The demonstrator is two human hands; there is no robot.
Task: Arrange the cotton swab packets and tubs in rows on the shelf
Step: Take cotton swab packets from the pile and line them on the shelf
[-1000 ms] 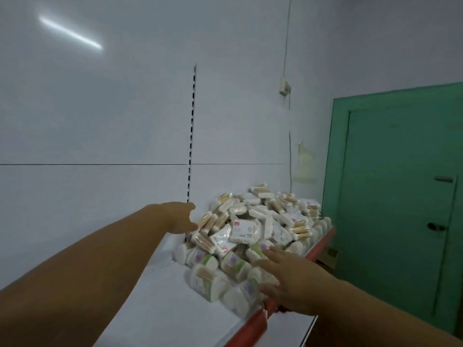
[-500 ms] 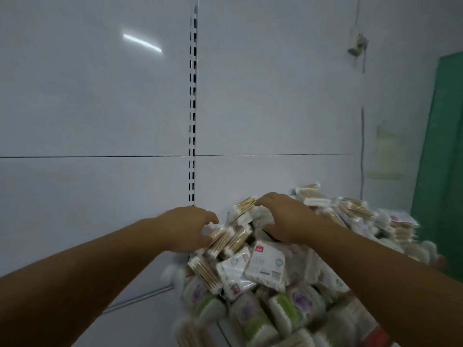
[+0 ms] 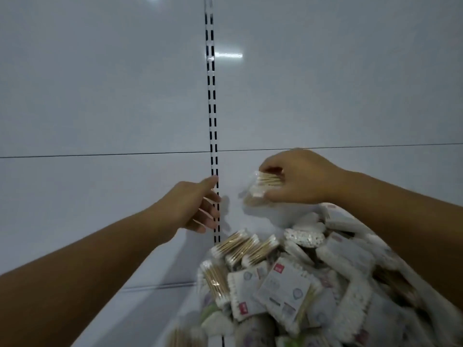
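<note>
A heap of cotton swab packets and tubs lies piled on the white shelf, filling the lower right. My right hand grips a clear packet of wooden-stick swabs, lifted above the heap in front of the back panel. My left hand hovers to the left of that packet, fingers relaxed and spread, holding nothing, in front of the slotted upright. Several more wooden-stick packets lie at the heap's left edge, just below my left hand.
A white back panel rises behind the shelf, with a slotted vertical upright down its middle. Bare shelf surface shows to the left of the heap, under my left forearm.
My right hand has lifted a wooden-stick swab packet off the top of the heap. My left hand has come off the pile and opened. The camera has moved closer and turned left.
</note>
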